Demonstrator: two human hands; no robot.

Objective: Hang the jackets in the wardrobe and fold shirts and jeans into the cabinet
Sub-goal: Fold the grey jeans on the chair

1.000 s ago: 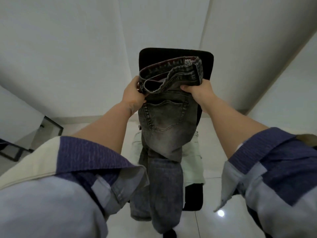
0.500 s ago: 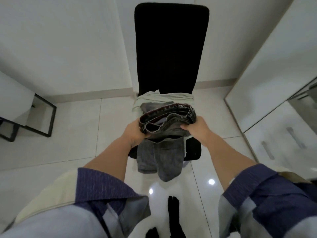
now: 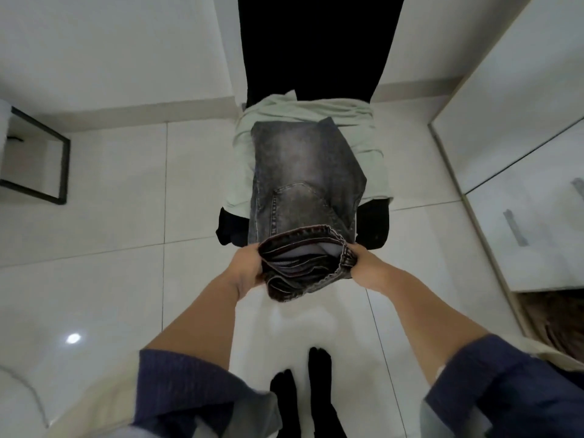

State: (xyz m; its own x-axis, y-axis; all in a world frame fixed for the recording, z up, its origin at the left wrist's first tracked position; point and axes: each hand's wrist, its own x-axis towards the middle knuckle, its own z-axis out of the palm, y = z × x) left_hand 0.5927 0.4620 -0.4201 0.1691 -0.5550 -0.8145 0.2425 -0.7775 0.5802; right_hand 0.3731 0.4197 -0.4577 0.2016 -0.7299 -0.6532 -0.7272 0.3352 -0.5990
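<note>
Grey washed jeans (image 3: 303, 184) lie folded lengthwise on the seat of a black chair (image 3: 316, 42), on top of a pale green shirt (image 3: 363, 134). The waistband hangs off the seat's front edge toward me. My left hand (image 3: 249, 267) grips the waistband's left end and my right hand (image 3: 363, 263) grips its right end. The chair's tall black back rises behind the clothes.
A white cabinet (image 3: 521, 172) with metal drawer handles stands at the right, running toward the wall. A black metal frame (image 3: 60, 165) sits at the left by the wall. My feet in black socks (image 3: 303, 393) stand on glossy white tiles below the chair.
The jeans went from hanging in the air in front of the chair back down onto the seat, now laid flat over the green shirt. Both hands kept their hold on the waistband.
</note>
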